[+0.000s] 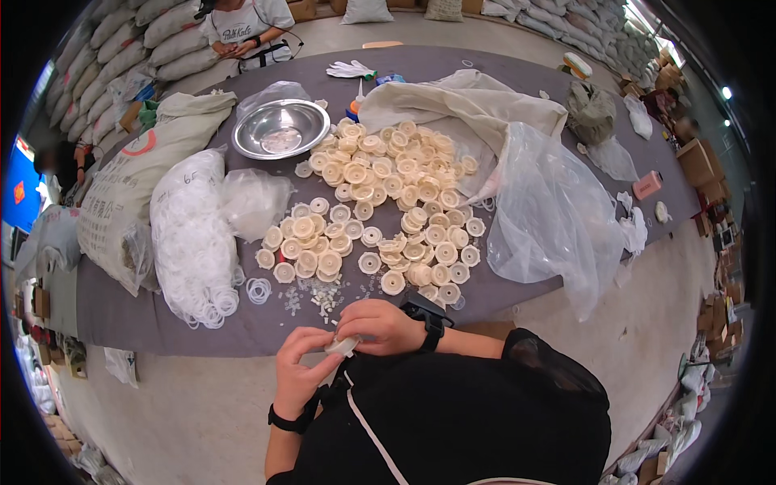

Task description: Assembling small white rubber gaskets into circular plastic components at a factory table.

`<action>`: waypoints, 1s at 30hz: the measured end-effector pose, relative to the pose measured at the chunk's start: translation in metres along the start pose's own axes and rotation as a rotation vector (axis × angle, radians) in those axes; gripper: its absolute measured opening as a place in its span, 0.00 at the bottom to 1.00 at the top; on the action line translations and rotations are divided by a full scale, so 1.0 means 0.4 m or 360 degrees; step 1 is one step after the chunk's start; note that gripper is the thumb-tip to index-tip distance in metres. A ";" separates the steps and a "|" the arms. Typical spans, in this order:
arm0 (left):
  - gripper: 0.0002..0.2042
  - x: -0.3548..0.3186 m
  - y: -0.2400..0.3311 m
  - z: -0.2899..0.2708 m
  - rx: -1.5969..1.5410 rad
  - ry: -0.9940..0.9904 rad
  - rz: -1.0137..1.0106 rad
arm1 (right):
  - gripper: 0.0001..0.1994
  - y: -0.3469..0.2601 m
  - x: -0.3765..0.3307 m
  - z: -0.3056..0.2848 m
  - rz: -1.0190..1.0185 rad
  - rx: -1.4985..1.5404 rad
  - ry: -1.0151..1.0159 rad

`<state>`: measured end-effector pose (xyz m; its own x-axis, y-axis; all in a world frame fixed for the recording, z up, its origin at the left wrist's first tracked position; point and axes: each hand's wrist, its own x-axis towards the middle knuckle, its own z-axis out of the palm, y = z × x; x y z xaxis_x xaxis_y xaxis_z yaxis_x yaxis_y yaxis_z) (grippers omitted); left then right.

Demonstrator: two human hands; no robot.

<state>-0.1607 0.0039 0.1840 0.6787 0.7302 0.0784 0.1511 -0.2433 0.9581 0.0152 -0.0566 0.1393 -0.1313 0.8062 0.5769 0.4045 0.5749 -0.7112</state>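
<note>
My left hand [303, 369] and my right hand [378, 325] meet just off the near edge of the grey table [145, 315]. Together they hold one small cream plastic disc [341, 346] between the fingertips. Beyond my hands lies a big heap of similar cream round discs [384, 202]. Small white pins [322, 301] are scattered on the table just past my fingers. Thin white rubber rings [259, 289] lie to their left, next to a clear bag full of rings [192, 234]. Each wrist wears a black band.
A steel bowl [280, 127] stands at the back left. A large woven sack [133, 186] lies at the left. An empty clear plastic bag [558, 218] and a cream cloth sack [465, 101] lie at the right. Another person [246, 32] sits across the table.
</note>
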 end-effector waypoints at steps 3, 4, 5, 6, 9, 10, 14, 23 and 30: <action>0.11 0.001 -0.003 0.002 0.0072 -0.0043 0.0051 | 0.12 0.005 -0.004 -0.002 0.0009 0.0062 -0.0016; 0.11 0.000 -0.003 0.005 0.0087 -0.0036 0.0057 | 0.12 0.007 -0.009 -0.004 0.0014 0.0059 -0.0014; 0.11 -0.002 -0.009 0.005 0.0091 -0.0038 0.0059 | 0.12 0.009 -0.010 -0.003 0.0046 0.0067 -0.0028; 0.12 -0.007 -0.022 0.008 0.0193 0.0008 0.0152 | 0.12 0.011 -0.011 -0.003 0.0078 0.0074 -0.0041; 0.11 -0.014 -0.039 0.020 0.0312 0.0107 0.0302 | 0.12 0.016 -0.017 -0.002 0.0121 0.0105 -0.0051; 0.10 -0.014 -0.039 0.026 0.0327 0.0161 0.0357 | 0.12 0.016 -0.016 -0.004 0.0120 0.0103 -0.0049; 0.10 0.003 -0.017 0.053 -0.0022 0.0288 0.0106 | 0.13 0.018 -0.007 -0.013 0.0079 0.0045 0.0007; 0.12 -0.007 -0.034 0.047 0.0205 0.0164 0.0129 | 0.13 0.022 -0.017 -0.021 0.0127 0.0088 -0.0049; 0.11 -0.001 -0.041 0.069 0.0225 0.0212 0.0398 | 0.14 0.024 -0.025 -0.022 0.0071 0.0099 0.0045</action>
<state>-0.1436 -0.0100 0.1608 0.6084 0.7116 0.3512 0.0961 -0.5054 0.8576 0.0282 -0.0602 0.1303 -0.0888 0.8273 0.5548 0.3525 0.5470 -0.7593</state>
